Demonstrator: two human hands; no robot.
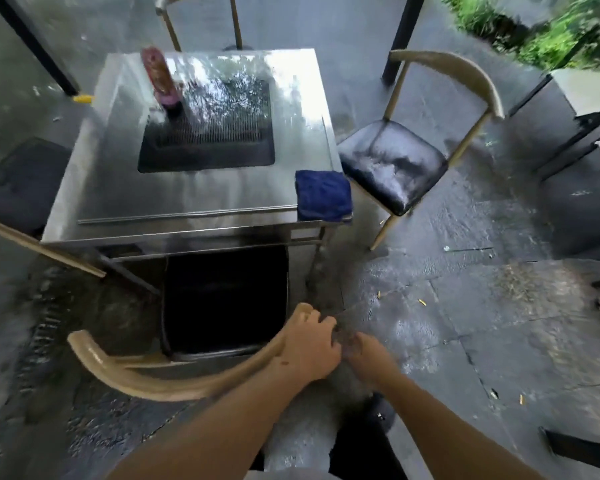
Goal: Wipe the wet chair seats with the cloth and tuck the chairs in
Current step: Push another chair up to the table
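Setting: a wet paved floor (465,306) outdoors, seen from above, with a shiny metal surface (125,188) that has a dark grill set in its middle.
Cloth: a folded blue cloth (323,195) lies on the near right corner of the surface, no hand on it.
Near chair: a chair (222,299) with a dark seat sits partly under the surface; its curved tan backrest faces the person.
Left hand: the left hand (310,344) has its grip closed, fingers curled around the right end of the near chair's backrest.
Right hand: the right hand (366,353) is just beside the left; it is blurred, so I cannot tell its grip.
Side chair: a second chair (392,168) stands to the right of the surface, pulled out, its black seat glistening wet.
Bottle: a reddish bottle (160,77) stands at the grill's far left.
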